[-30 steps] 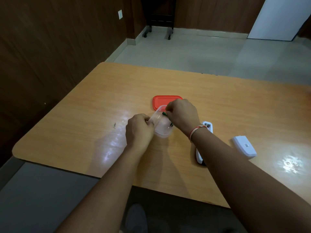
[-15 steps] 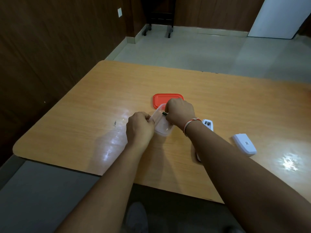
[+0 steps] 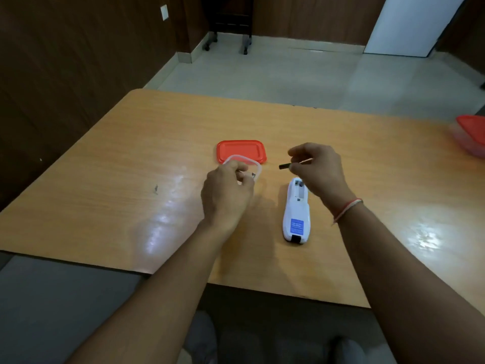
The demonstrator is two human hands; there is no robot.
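At the left of the surface [image 3: 105, 206] we see a small grey scrap [image 3: 156, 189] lying alone. Our left grip [image 3: 227, 195] curls over the near rim of the clear tub [image 3: 252, 164], which stands just in front of the red lid [image 3: 241, 151]. Right of the tub, off the surface, a small dark piece [image 3: 284, 166] pokes leftward out of our right grip [image 3: 319, 172], pinched narrowly between thumb and fingertips beside a thin pale stick [image 3: 305, 161]. Under that grip a white device [image 3: 296, 214] lies lengthwise, blue label toward us. A red-lidded box [image 3: 472, 135] sits at the far right edge.
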